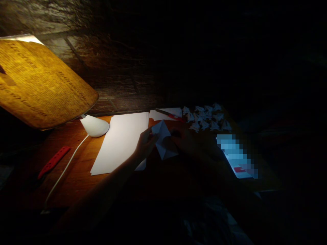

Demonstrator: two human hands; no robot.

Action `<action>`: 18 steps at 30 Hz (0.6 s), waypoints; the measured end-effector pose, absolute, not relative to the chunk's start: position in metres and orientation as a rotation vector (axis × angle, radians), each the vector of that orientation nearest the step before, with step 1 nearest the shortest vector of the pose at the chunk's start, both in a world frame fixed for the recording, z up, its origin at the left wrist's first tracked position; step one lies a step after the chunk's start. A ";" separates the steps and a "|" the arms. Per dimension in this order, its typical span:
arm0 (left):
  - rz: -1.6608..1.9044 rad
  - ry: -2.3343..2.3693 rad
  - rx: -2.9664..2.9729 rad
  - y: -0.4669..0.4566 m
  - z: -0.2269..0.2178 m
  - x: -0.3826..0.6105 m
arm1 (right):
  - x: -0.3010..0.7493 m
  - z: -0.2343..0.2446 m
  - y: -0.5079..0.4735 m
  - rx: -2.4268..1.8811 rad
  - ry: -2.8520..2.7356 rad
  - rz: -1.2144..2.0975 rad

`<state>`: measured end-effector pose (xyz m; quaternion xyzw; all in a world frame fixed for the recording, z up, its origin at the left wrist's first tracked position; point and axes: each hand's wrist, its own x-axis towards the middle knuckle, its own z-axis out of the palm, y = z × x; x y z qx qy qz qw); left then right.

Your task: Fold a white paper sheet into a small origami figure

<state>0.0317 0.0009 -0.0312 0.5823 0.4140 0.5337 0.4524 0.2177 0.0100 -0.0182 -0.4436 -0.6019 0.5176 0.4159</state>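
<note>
A partly folded sheet of white paper [165,137] is held up between my two hands over the wooden table, its creases catching the light. My left hand [146,141] is closed on its left edge, thumb toward the front. On the right side, my right hand [182,137] grips the same paper, though deep shadow hides most of its fingers. Under my left forearm lies a stack of plain white sheets [122,139]. Just behind the folded paper are smaller white sheets [167,113] with red-handled scissors [173,116] lying across them.
Several small folded paper figures [204,117] stand grouped at the back right. A lit phone [235,156] lies at the right. To the left are a lamp with a printed shade [48,85], its white base [95,126] and cord [67,163], and a red-handled tool [54,161]. A brick wall [122,78] borders the table [81,163].
</note>
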 end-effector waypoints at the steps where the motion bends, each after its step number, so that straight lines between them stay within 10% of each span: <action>1: 1.324 1.020 1.421 0.001 -0.030 0.032 | 0.218 -0.017 0.009 -1.124 -1.507 1.282; 18: 1.263 1.123 1.113 0.002 -0.029 0.030 | 0.221 -0.030 0.020 -0.995 -1.535 1.145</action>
